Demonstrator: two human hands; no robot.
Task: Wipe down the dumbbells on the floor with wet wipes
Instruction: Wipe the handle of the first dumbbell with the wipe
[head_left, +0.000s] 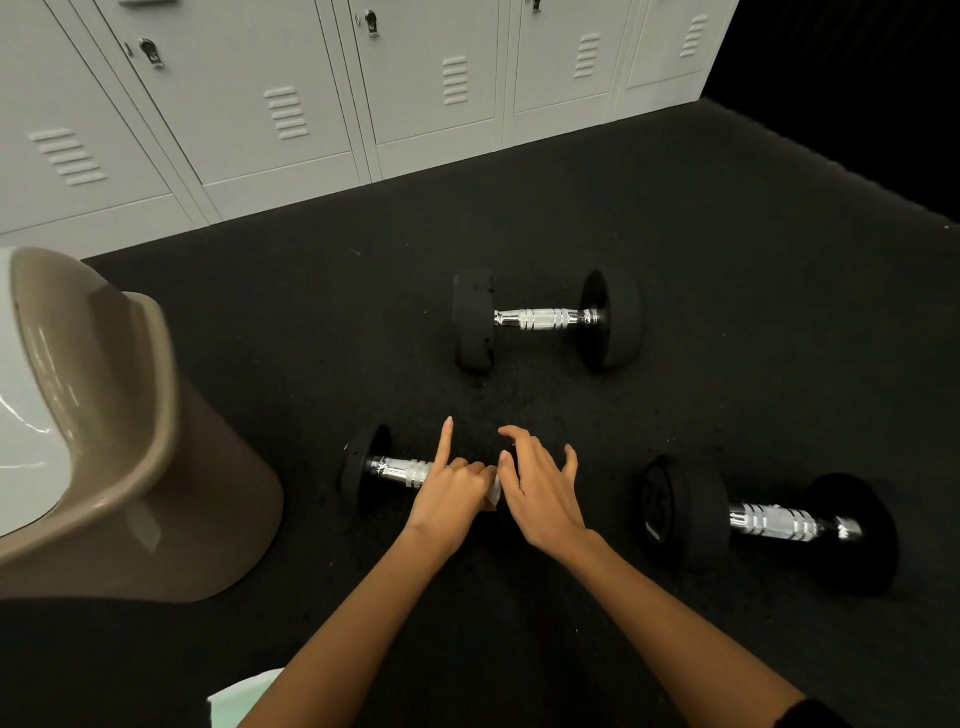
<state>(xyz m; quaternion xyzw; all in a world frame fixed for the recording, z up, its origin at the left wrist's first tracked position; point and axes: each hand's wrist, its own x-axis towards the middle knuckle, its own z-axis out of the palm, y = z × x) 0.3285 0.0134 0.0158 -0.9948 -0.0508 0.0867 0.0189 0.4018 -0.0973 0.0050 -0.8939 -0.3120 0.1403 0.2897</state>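
Three black dumbbells with chrome handles lie on the dark floor. The near left dumbbell (387, 470) is partly hidden by my hands; its right end is not visible. My left hand (452, 486) has its index finger pointing up and its other fingers curled around a small white wet wipe (493, 492). My right hand (540, 488) pinches the same wipe with thumb and forefinger, other fingers spread. A second dumbbell (545, 318) lies farther back, a third dumbbell (769, 522) to the right.
A beige swing-lid trash bin (156, 467) stands at the left, close to the near dumbbell. White lockers (311, 104) line the back wall. A pale green and white pack (236, 699) shows at the bottom edge.
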